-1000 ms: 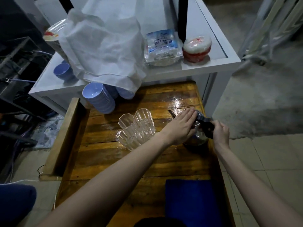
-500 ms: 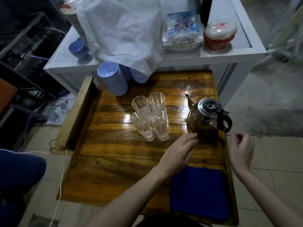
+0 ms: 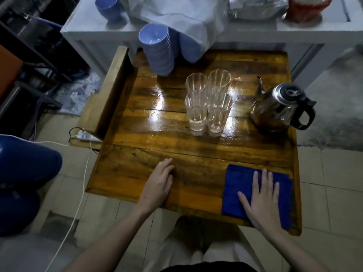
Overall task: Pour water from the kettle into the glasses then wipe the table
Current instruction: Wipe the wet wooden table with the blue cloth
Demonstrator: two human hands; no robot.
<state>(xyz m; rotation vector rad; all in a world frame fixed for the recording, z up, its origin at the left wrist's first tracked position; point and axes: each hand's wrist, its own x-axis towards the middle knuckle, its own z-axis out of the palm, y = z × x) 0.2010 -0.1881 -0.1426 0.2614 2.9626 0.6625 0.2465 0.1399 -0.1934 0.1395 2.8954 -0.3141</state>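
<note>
Several clear ribbed glasses (image 3: 208, 103) stand bunched together in the middle of the wet wooden table (image 3: 149, 122), each with water in the bottom. A steel kettle (image 3: 275, 108) with a black handle stands at the table's right edge, spout pointing away from me. A folded blue cloth (image 3: 239, 185) lies at the near right corner. My right hand (image 3: 263, 201) lies flat on the cloth, fingers spread. My left hand (image 3: 159, 185) rests flat on the bare wood near the front edge, holding nothing.
A stack of blue bowls (image 3: 157, 50) stands at the table's far left. Behind it a white counter (image 3: 86, 30) carries a white cloth (image 3: 176, 10), a blue cup, and packaged goods. A wooden side board (image 3: 106, 93) and a white cable (image 3: 78, 203) lie left.
Both hands left the kettle and drew back toward me. The right hand came down onto the blue cloth; the left settled on the table's front. The view tilted down.
</note>
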